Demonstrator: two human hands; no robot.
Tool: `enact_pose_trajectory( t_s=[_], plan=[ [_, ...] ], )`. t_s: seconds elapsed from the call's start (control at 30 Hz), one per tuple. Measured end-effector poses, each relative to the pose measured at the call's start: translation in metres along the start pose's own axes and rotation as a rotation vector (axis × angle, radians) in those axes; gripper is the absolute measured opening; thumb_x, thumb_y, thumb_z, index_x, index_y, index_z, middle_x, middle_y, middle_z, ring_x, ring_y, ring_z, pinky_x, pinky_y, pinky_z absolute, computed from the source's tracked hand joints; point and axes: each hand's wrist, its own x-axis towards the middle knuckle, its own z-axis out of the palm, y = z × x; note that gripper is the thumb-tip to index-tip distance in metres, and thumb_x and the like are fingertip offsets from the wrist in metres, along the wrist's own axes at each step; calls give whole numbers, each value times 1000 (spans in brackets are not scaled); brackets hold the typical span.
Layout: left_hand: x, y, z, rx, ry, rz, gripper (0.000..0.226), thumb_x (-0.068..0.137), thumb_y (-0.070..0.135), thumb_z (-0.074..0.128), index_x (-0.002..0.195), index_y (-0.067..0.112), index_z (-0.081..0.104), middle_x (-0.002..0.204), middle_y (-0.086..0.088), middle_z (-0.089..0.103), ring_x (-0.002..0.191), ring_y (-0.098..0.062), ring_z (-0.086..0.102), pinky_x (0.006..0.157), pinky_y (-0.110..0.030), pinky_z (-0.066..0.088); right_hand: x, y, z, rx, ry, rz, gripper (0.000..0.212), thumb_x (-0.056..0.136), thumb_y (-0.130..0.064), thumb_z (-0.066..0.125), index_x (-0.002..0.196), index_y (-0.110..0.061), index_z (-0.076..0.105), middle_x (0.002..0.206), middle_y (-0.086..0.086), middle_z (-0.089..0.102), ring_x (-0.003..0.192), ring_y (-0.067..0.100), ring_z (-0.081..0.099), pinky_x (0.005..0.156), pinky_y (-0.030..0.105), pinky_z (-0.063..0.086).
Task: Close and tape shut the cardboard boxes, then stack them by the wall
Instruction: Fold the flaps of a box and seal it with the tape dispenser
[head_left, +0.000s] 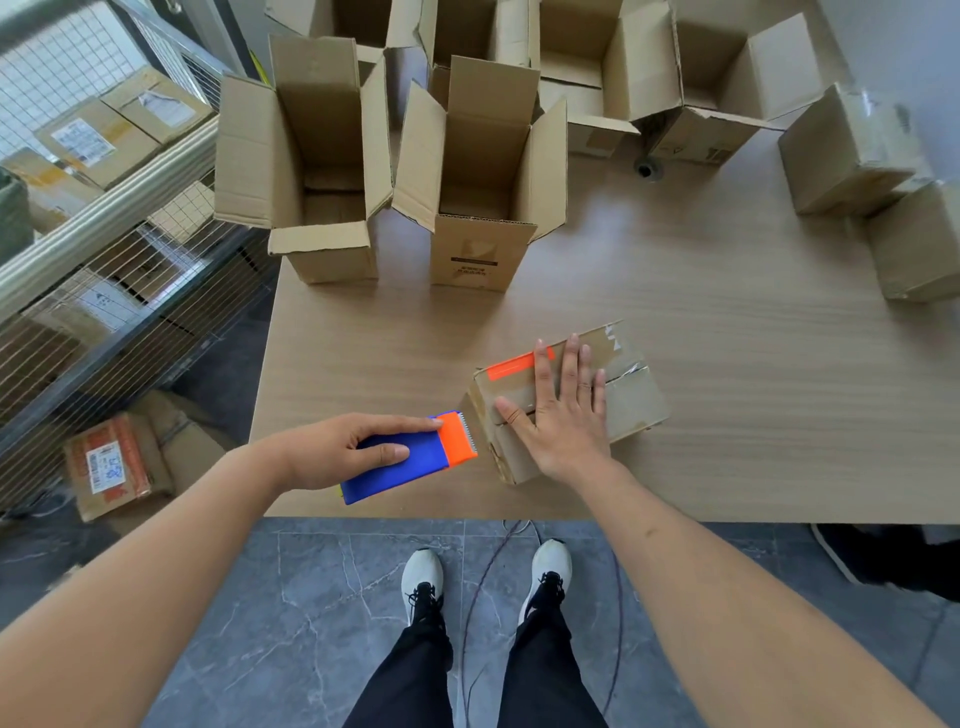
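A small closed cardboard box with an orange strip on its top lies near the front edge of the wooden table. My right hand presses flat on its top, fingers straight and spread. My left hand grips a blue and orange tape dispenser, whose toothed orange end sits just left of the box's near corner. Two tall open boxes stand behind with flaps up.
Several more open boxes crowd the table's back. Taped boxes sit at the right edge. A wire cage full of parcels stands to the left, a parcel lies on the floor, and a dark shoe is at right.
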Motion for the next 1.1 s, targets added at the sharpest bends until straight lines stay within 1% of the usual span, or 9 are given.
enact_pose_trajectory(
  t_s=[0.13,0.27,0.33,0.6,0.7,0.77,0.87,0.93,1.1],
  plan=[
    [11,4,12,80,34,-35,42,108,44,42,138,72,36,143,36,47,126,1,50,110,-26,37,-2,-2,-2,1,-7,-5,116,76,-98,22,153,-32,-33,159,7,-44,146,22,-41,122,49,-20],
    [18,9,17,-21,60,-33,40,110,39,38,144,60,42,144,30,48,124,11,49,105,-16,36,-2,-2,-2,-10,-14,-9,124,71,-101,27,152,-32,-36,158,9,-45,146,24,-41,123,52,-17],
    [18,4,18,-42,48,-62,39,111,38,38,146,54,45,145,24,51,127,6,50,113,-25,36,-2,-1,-2,-9,-14,-13,127,70,-100,33,151,-32,-37,158,9,-45,146,24,-41,123,53,-16],
    [-12,4,22,-150,192,-33,46,109,32,45,145,61,40,143,29,52,126,-7,54,113,-35,39,-3,-16,-7,-43,12,20,130,68,-84,49,160,-22,-19,163,17,-33,150,33,-33,121,59,-14],
    [-19,14,23,-199,239,-29,59,106,31,54,147,65,30,131,19,62,110,-13,62,105,-36,48,-7,-19,-11,-91,-30,-26,135,68,-71,66,160,-18,-18,163,15,-33,150,35,-32,119,66,-12],
    [-25,22,25,-190,289,-24,69,102,28,60,147,67,26,109,-2,64,87,-18,58,90,-34,51,-14,-14,-11,-111,-55,-76,137,69,-64,73,159,-21,-22,162,9,-37,150,35,-32,119,68,-9],
    [-33,34,35,-164,366,25,81,97,17,69,152,59,27,106,-24,56,83,-29,53,91,-41,51,-19,1,-15,-161,-109,-216,140,69,-57,80,158,-24,-24,162,2,-38,151,34,-31,120,67,-7],
    [-38,43,46,-153,399,71,89,93,4,72,155,51,29,106,-20,56,90,-35,53,96,-40,49,-16,15,-20,-210,-140,-369,141,69,-48,84,159,-26,-22,163,-1,-38,151,33,-30,122,65,-7],
    [-40,74,75,-101,500,113,93,84,-9,74,155,39,37,114,2,58,103,-12,57,99,-13,41,-2,51,-42,-209,-232,-667,125,78,-44,82,163,-32,-8,168,-9,-21,154,18,-22,125,50,-12]
  ],
)
